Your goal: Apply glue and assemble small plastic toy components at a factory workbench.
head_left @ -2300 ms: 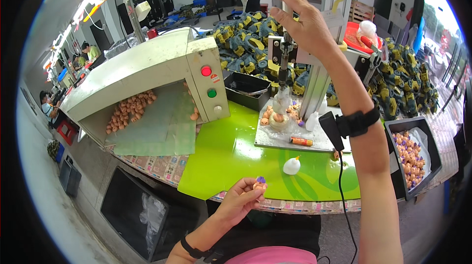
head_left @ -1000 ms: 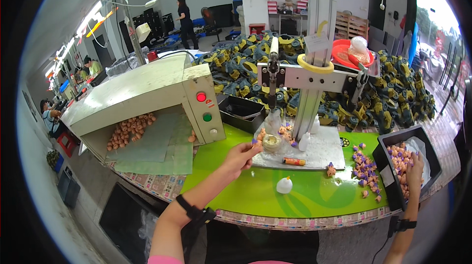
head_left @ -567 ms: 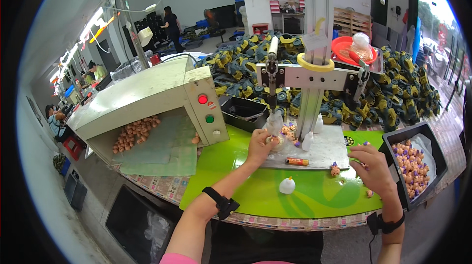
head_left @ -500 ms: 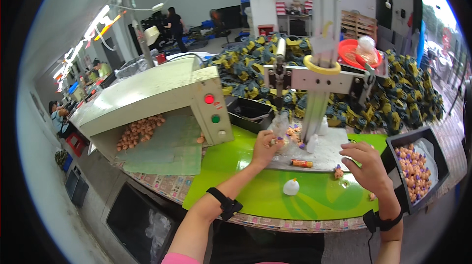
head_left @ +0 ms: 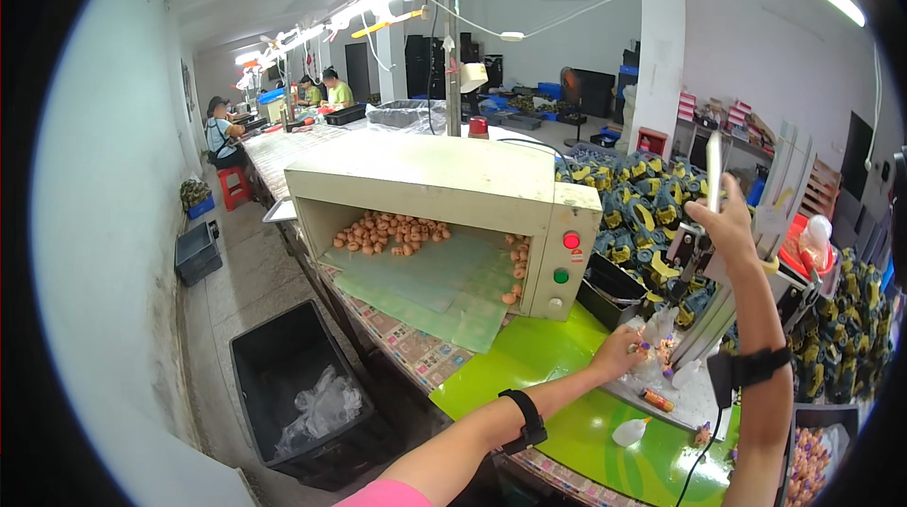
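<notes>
My left hand [head_left: 619, 353] is closed at the foot of a bench press, pinching a small peach-and-purple toy piece [head_left: 645, 348] that its fingers partly hide. Raised higher, my right hand [head_left: 727, 226] grips the pale upright lever handle [head_left: 714, 167] of the press. Several similar pieces [head_left: 666, 352] lie beside my left hand, near a clear plastic bottle [head_left: 659, 323]. Closer to me on the green board are a red-and-gold battery-like cylinder [head_left: 657, 400] and a small white bottle with a yellow tip [head_left: 630, 431].
To the left stands a cream metal box machine [head_left: 425, 167] with peach toy heads [head_left: 387, 233] inside. A black bin [head_left: 312, 394] with plastic film sits on the floor. Yellow-and-grey parts [head_left: 652, 205] are heaped behind. A crate of peach pieces [head_left: 808, 464] is at lower right.
The view has swung left. My right hand has risen from above the board to the press lever and closed on it. My left hand stays at the press foot.
</notes>
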### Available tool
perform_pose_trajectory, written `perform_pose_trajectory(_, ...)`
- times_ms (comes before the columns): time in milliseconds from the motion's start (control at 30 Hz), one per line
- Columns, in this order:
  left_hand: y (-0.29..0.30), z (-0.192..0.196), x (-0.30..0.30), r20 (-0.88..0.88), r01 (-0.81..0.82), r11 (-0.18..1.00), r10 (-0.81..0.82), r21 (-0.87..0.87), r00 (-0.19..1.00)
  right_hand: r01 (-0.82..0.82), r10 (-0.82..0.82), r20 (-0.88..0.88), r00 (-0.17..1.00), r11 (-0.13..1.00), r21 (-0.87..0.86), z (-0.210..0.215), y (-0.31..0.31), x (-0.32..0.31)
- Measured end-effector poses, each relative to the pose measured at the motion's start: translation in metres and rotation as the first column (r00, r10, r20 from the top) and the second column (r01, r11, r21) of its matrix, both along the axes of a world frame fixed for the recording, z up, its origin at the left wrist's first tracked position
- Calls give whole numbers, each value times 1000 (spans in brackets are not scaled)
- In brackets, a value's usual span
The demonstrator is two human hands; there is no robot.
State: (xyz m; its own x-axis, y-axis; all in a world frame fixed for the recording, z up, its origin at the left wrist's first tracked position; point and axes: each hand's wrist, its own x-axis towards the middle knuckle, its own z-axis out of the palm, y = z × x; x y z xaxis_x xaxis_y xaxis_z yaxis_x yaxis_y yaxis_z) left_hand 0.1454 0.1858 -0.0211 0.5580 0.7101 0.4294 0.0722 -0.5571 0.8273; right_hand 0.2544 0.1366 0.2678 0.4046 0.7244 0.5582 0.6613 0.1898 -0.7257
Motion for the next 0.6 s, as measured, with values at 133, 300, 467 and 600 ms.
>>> perform_pose_trajectory(133,11,-9,-15,-35,-24,998,22,-55,999,-268,277,36,960,880,391,14,-33,-51)
perform_pose_trajectory(300,-3,4,-7,-5,10,1000,-10,-23,1000,-460,218,631,744,852,249,-33,-110,-76)
perform_pose_trajectory(467,-17,-8,-47,16,-71,950,80,-306,997,-250,63,583,810,937,245,-93,-139,-87)
perform_pose_trajectory(600,-31,-21,-103,445,445,539,-140,-715,885,73,-154,438,886,978,196,-158,-179,-64)
